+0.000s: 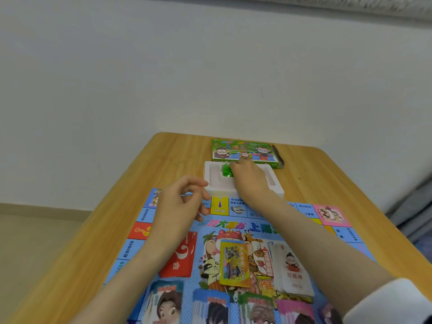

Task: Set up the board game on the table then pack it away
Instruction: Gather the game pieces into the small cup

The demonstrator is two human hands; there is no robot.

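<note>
Wooden tabletop point(304, 183), centre of frame, against a pale wall.

- Blue printed paper game board point(131, 250): spread flat over the lower half of the frame.
- Red card deck point(184, 258), yellow foil card pack point(233, 263), white card stack point(292, 270): side by side on the board's middle.
- Portrait card stacks point(210, 307): row along the bottom edge.
- White moulded tray point(219, 192): just above the board's far edge, holding translucent green plastic pieces point(225, 170).
- Green illustrated game box point(236, 149): directly behind the tray.
- Left hand point(180, 206): above the board's upper left corner, fingers loosely curled, nothing seen in them.
- Right hand point(250, 181): inside the tray, fingertips at the green pieces; cannot tell whether it grips them. White sleeve point(385, 302) at lower right.
</note>
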